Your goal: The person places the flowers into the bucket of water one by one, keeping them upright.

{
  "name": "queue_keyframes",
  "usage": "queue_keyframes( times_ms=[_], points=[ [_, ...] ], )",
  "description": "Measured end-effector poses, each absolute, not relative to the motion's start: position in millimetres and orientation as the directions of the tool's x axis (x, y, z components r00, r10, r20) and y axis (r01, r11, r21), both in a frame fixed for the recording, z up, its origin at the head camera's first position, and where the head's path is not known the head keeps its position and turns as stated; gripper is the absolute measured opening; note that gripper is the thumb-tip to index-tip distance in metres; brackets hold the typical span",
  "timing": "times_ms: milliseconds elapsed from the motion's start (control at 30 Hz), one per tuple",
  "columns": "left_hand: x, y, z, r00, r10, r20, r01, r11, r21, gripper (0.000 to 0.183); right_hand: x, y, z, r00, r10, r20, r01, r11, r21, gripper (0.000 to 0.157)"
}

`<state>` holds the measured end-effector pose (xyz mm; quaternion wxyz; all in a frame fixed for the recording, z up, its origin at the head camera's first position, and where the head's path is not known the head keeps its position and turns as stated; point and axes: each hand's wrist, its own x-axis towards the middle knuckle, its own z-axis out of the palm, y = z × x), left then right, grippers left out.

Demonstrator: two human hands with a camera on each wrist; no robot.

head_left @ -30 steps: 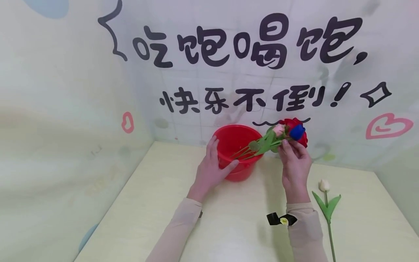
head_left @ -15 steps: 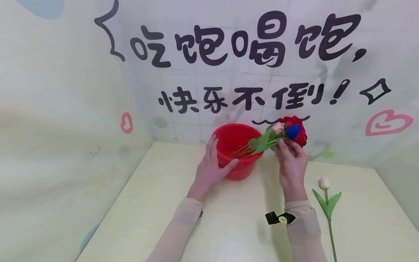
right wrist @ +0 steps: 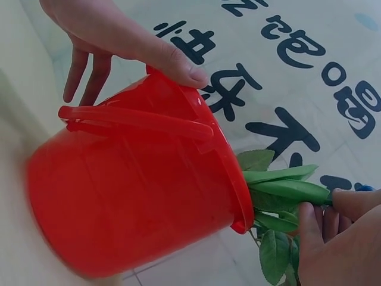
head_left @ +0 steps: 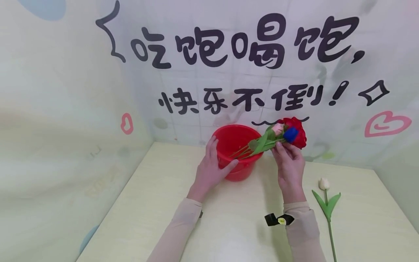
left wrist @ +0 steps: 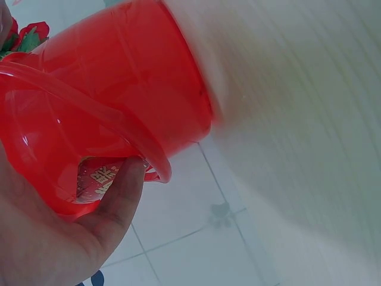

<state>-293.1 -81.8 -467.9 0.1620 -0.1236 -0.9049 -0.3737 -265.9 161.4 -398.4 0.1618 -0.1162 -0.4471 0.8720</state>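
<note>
On the near right of the bucket (head_left: 241,172), well apart from it, a white tulip (head_left: 328,215) lay on the table (head_left: 229,222), no hand on it. At the bucket's near left, the left hand (head_left: 212,168) held it, thumb and fingers spread wide: thumb at the near rim, fingers round the left side. Handle (right wrist: 137,121) lay against the bucket's outside.

Just right of the bucket, the right hand (head_left: 291,171) pinched a bunch of flowers (head_left: 263,143) by the stems, thumb against fingers, just below the heads. Bunch slanted over the bucket's right rim: stem ends inside, leaves crossing, heads outside. Made out a pink flower (head_left: 277,128), a blue flower (head_left: 290,134) and red petals (head_left: 299,136); could not tell how many red blooms.

Judged the work part done: stem ends in, heads and upper stems out to the right. Outstanding, apparently: settling the bunch, and perhaps the white tulip. Behind the bucket, farthest off, a wall (head_left: 183,127) with dark lettering (head_left: 249,102).
</note>
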Motion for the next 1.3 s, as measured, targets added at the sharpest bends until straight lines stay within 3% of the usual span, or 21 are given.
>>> queue_keyframes(
  times_ms=[367,600,900,1100,1300],
  points=[
    [-293,-82,-469,-0.914,0.105,0.392,0.35,0.691,0.632,0.11,-266,165,-403,-0.931,0.359,-0.059,-0.156,-0.541,-0.826,0.038],
    [-295,-82,-466,-0.91,0.105,0.4,0.357,0.688,0.632,0.11,-263,169,-404,-0.949,0.314,-0.017,-0.165,-0.542,-0.824,0.017],
    [-297,-84,-465,-0.905,0.107,0.412,0.366,0.69,0.624,0.109,-261,173,-412,-0.974,0.226,0.012,-0.106,-0.405,-0.908,0.008],
    [-296,-83,-468,-0.906,0.102,0.41,0.361,0.691,0.626,0.109,-259,180,-424,-0.982,0.181,-0.049,-0.019,-0.355,-0.935,0.012],
    [-295,-82,-469,-0.908,0.103,0.405,0.359,0.69,0.628,0.11,-257,191,-434,-0.986,0.162,-0.048,-0.018,-0.379,-0.925,0.011]
  ],
)
